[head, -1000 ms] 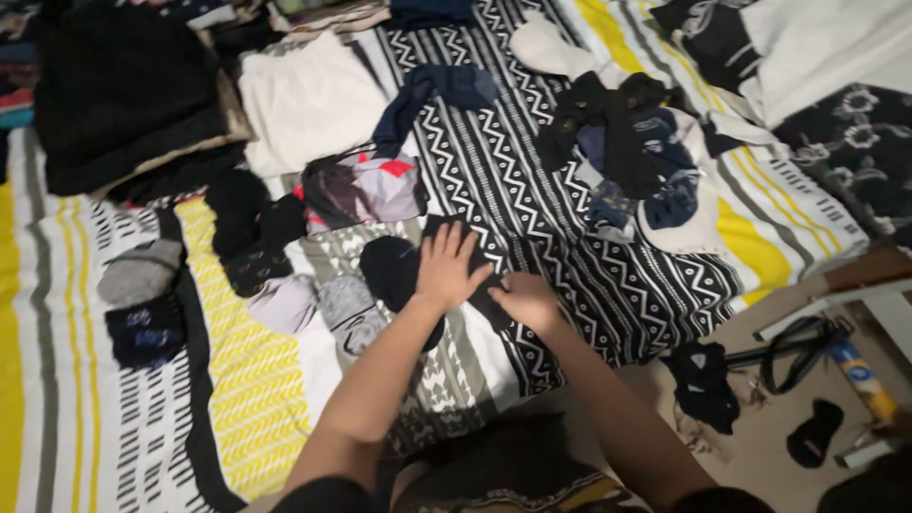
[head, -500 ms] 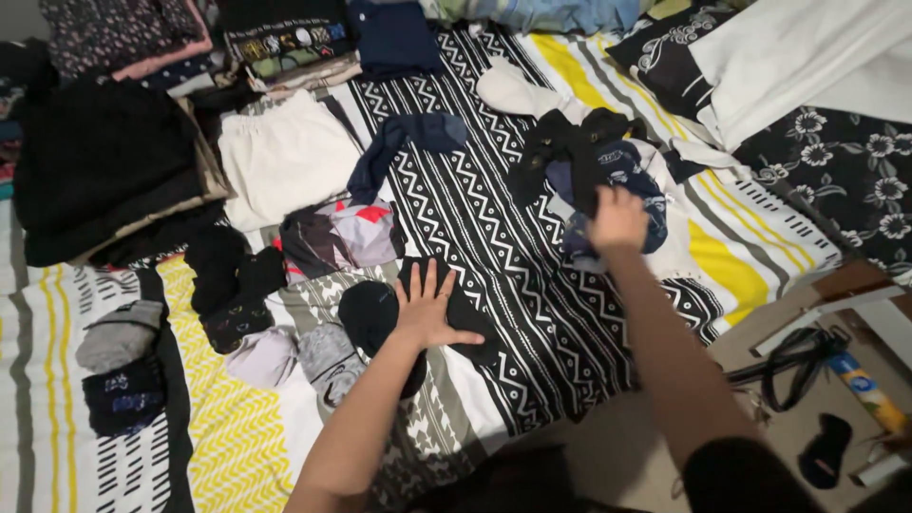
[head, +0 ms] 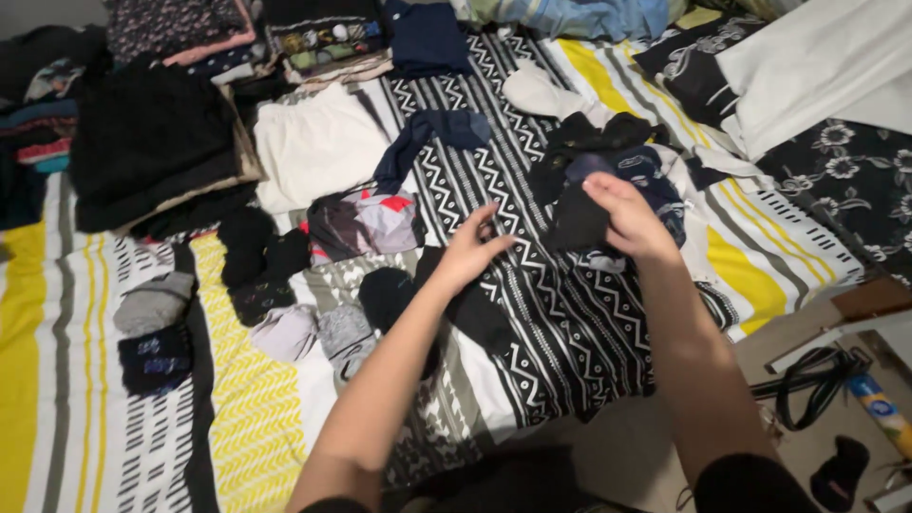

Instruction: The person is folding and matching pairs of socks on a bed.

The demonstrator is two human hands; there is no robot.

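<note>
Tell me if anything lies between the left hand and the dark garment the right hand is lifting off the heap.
Nothing visible does. The left hand is raised, fingers spread, over the black-and-white zigzag bedcover; only bare cover shows in the gap across to the dark garment, pinched by the right hand at the edge of the unsorted heap.

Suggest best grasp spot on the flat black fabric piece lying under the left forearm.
Probably pinch the flat black fabric piece at its exposed lower-right edge, coming from above on the right side. It lies spread flat on the black-and-white zigzag bedspread, and the left hand and forearm cover its upper part.
</note>
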